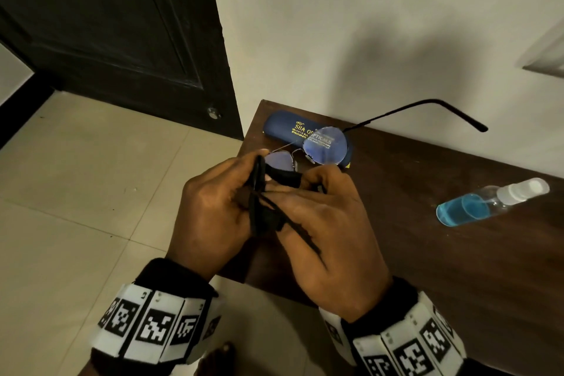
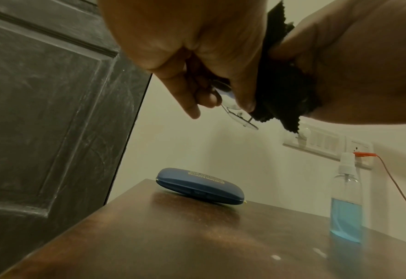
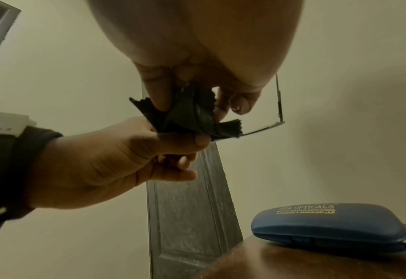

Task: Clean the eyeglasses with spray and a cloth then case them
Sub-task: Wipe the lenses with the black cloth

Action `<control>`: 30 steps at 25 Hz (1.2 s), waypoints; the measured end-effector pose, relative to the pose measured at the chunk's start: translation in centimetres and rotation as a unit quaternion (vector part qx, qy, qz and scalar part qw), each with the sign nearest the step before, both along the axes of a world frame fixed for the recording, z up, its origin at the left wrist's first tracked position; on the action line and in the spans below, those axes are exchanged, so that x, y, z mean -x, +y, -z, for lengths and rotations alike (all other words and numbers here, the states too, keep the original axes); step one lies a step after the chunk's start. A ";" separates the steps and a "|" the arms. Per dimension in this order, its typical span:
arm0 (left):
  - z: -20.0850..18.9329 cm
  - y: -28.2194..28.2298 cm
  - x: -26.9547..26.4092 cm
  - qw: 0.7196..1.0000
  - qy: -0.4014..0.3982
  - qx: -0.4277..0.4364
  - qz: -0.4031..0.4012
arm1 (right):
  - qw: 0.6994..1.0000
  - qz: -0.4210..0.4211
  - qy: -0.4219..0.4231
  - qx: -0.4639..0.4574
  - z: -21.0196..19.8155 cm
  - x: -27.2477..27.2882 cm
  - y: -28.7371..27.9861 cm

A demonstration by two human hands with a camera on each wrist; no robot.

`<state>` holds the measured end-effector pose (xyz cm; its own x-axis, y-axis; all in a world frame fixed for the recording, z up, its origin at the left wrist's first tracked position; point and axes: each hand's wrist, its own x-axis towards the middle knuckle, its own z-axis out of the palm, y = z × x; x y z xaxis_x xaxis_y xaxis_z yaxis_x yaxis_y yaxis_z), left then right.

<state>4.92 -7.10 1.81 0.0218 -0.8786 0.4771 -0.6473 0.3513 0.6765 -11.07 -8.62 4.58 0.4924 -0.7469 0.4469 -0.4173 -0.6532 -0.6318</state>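
one lens and the cloth's middle hidden in the grip

black cloth (image 1: 265, 217) covers the left lens of the eyeglasses (image 1: 325, 146); lens also masks part of the blue case (image 1: 283, 127) print. spray bottle (image 2: 346, 205) blurred in left wrist view.

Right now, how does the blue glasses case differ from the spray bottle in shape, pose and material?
The glasses case is opaque dark blue with gold lettering; the spray bottle is clear plastic with a white nozzle and blue liquid inside. The glasses case lies flat and closed; the spray bottle stands upright. The glasses case sits near the table's back left corner, the spray bottle further right. Both rest on the table, and neither hand touches them.
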 end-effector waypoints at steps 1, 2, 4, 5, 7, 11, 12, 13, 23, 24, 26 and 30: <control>-0.1 -0.1 0.0 1.000 0.008 0.004 -0.001 | 1.000 0.019 0.011 0.003 0.0 0.1 -0.1; -0.2 -0.1 0.2 1.000 0.020 0.003 -0.008 | 0.999 0.047 0.020 0.010 0.1 0.1 -0.3; -0.6 -0.1 0.8 0.999 0.046 -0.007 -0.015 | 0.996 0.081 0.033 0.012 0.1 0.1 -0.4; -0.7 -0.2 0.9 0.998 0.055 -0.007 -0.010 | 0.997 0.074 0.035 0.004 0.2 0.0 -0.3; -0.6 -0.2 0.8 0.998 0.061 0.004 -0.002 | 0.999 0.037 0.015 0.000 0.2 -0.1 -0.1; 0.0 -0.2 0.3 0.999 0.040 -0.005 -0.007 | 0.999 -0.021 -0.033 -0.021 0.3 0.1 -0.1; -0.3 -0.1 0.4 0.998 0.051 -0.031 -0.021 | 0.998 -0.008 -0.055 -0.029 0.4 0.2 -0.2; -0.6 -0.2 0.5 0.996 0.063 -0.066 -0.021 | 0.996 0.019 -0.083 -0.037 0.3 0.3 -0.3; -1.0 -0.1 -1.1 0.975 0.155 -0.154 -0.047 | 0.944 0.213 -0.218 -0.128 0.9 3.2 -3.2; -0.9 -0.1 -1.2 0.973 0.160 -0.161 -0.033 | 0.947 0.212 -0.208 -0.122 0.9 3.3 -3.3; -0.9 0.0 -1.3 0.968 0.173 -0.180 -0.012 | 0.951 0.202 -0.196 -0.128 0.9 3.3 -3.4; -1.1 0.1 -1.6 0.959 0.199 -0.201 0.011 | 0.952 0.167 -0.206 -0.156 0.7 3.2 -3.3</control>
